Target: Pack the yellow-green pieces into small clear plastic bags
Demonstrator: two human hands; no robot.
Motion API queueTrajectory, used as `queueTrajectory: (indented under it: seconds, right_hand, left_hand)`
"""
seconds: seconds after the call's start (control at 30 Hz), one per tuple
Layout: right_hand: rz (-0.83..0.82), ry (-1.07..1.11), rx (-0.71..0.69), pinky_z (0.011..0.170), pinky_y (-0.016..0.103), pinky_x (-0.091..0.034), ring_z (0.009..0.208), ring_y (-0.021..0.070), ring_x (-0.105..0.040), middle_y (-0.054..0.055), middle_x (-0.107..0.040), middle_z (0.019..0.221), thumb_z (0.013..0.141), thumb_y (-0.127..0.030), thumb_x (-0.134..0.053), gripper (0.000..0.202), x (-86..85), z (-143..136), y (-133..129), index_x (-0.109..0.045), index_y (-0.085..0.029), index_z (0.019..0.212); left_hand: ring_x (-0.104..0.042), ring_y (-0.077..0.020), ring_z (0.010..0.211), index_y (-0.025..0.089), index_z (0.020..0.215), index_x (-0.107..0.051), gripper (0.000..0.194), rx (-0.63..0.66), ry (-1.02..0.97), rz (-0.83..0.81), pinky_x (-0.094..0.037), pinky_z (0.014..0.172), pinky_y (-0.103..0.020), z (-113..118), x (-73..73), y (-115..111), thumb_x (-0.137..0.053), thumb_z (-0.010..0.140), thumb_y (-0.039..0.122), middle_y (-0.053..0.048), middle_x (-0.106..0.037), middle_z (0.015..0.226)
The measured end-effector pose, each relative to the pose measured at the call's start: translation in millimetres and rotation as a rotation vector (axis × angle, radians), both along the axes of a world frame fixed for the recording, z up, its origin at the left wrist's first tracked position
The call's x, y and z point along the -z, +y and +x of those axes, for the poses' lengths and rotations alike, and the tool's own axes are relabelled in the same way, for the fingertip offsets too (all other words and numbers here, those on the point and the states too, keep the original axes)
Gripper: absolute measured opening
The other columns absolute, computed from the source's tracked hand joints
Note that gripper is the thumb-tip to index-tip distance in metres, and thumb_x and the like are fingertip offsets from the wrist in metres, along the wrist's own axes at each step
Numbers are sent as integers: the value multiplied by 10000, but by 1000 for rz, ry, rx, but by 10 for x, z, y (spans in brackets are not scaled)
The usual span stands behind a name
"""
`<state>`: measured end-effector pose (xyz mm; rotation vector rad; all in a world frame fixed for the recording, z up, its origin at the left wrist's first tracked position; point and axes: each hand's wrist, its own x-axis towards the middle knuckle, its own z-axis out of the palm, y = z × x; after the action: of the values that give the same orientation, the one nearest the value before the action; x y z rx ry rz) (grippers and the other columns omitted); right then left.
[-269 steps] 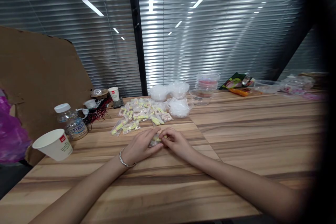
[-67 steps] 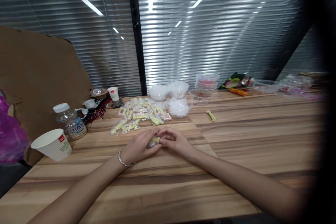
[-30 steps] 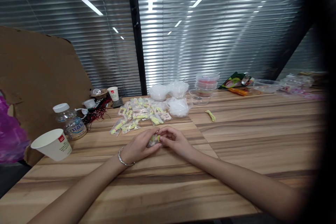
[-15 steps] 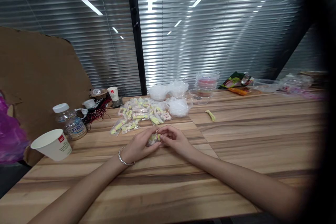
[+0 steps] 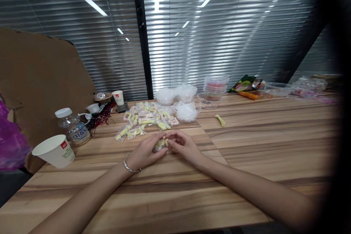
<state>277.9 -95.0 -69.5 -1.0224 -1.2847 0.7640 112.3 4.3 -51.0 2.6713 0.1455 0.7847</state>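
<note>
My left hand (image 5: 144, 153), with a silver bracelet at the wrist, is closed on a small clear plastic bag (image 5: 158, 147) just above the wooden table. Something yellow-green with a bit of pink shows in or at the bag, partly hidden by my fingers. My right hand (image 5: 186, 149) pinches at the bag's right end, its fingertips touching the yellow-green and pink piece. Beyond my hands lies a pile of small clear bags (image 5: 146, 120) holding yellow-green pieces. A loose yellow-green stick-like piece (image 5: 219, 120) rests on the table to the right.
Clear plastic bowls (image 5: 187, 111) and stacked round containers (image 5: 216, 87) stand behind the pile. On the left are a paper cup (image 5: 56, 151), a capped bottle (image 5: 78, 131) and a cardboard sheet (image 5: 41, 80). Packets (image 5: 246, 85) lie at the back right.
My right fingertips have shifted very slightly at the bag, and more pink shows on the piece between my hands. Everything else looks the same.
</note>
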Motion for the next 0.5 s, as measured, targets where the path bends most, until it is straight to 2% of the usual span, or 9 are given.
queueTrajectory:
  seconds: [0.37,0.5]
  right_hand:
    - [24,61,47,677,246,-447,752,124,-539,21,-596,864,814,-318,-618,180,-58,-3,-31,-607,-192,943]
    - [53,64,123,732,263,-441,804,145,-546,24,-597,869,823,-323,-611,164,-65,19,-35,-609,-198,929]
  left_hand:
    - [-533,-211,1148,202,1280,-452,451,-47,1,-31,-434,982,-366,7,44,36,-550,851,301,-89,-560,1253]
    - [-544,-208,1132,194,1279,-453,445,-45,-16,-38,-437,975,-359,8,46,38,-542,856,301,-92,-566,1244]
